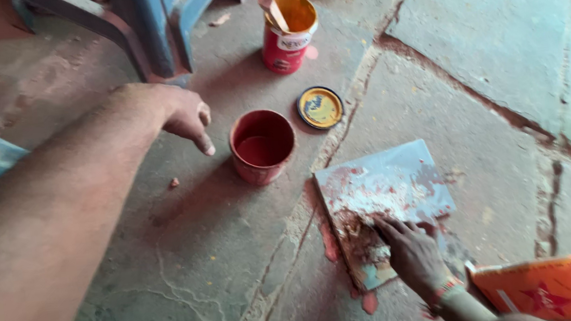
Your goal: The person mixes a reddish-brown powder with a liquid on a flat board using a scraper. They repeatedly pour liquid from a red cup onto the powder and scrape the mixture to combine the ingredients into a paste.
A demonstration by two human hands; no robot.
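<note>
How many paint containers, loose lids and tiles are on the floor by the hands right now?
Open red tub of red paint: 1
Open red can with stir stick: 1
Loose yellow lid: 1
Paint-smeared tile: 1
Total: 4
The left hand hovers beside the tub; the right hand presses on the tile.

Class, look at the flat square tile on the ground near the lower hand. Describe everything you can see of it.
The flat, square, pale blue-white tile lies on the cracked concrete floor, turned at an angle. Reddish-brown paste smears much of its top, thickest toward the near corner, with red stains on the floor along its left edge. The right hand presses its fingers into the paste. It sits right of the round red container of red liquid, not touching it.
</note>
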